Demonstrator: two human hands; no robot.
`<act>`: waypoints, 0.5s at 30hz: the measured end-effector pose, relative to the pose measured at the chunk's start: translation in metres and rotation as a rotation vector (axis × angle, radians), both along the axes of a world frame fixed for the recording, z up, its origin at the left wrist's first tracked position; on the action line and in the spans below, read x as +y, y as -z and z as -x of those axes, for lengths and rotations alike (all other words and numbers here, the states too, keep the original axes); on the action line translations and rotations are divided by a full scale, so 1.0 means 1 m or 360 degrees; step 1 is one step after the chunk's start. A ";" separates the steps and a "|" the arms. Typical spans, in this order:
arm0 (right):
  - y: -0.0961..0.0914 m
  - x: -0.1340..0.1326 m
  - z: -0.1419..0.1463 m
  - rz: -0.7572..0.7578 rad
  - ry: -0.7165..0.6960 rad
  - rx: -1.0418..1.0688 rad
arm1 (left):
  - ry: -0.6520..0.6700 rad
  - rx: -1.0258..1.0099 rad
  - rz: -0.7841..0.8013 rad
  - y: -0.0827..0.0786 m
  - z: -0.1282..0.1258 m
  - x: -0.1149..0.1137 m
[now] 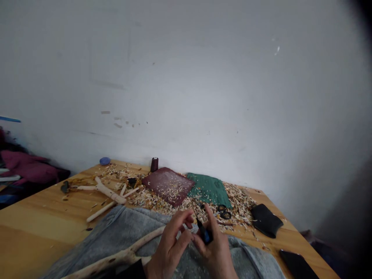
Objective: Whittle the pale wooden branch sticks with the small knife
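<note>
My right hand (216, 244) is closed round a small hand tool (203, 230) with a blue and black handle and a thin dark pointed shaft; its exact kind is unclear. The right index finger points up. Beside it, my left hand (171, 242) has bent fingers, with the thumb and index tips apart. The left index tip is close to the tool's point, and the two thumb tips nearly meet. I see nothing plainly held in the left hand. A peeled forked branch (116, 257) lies on grey denim cloth (139, 221), passing beneath my left wrist.
Wood shavings cover the wooden table (37, 228) round a maroon cloth (168, 184) and a green cloth (207, 188). Black-handled scissors (225, 214), a black pad (266, 220) and a phone (298, 263) lie rightward. Another peeled branch (109, 192) lies left; a thread spool (154, 164) stands behind.
</note>
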State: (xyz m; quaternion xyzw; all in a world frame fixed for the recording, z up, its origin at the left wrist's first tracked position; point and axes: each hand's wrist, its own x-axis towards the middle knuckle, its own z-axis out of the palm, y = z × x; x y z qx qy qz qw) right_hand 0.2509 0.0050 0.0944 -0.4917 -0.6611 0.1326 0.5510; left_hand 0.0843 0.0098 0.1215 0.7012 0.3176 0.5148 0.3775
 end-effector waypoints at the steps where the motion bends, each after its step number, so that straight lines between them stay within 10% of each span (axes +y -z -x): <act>1: 0.001 -0.002 0.005 0.0030 0.0024 0.0029 | 0.0062 -0.0081 0.0002 -0.002 0.000 -0.003; 15: -0.003 -0.013 0.030 0.0117 -0.0222 0.0161 | 0.0003 -0.0230 0.0285 0.005 -0.018 -0.006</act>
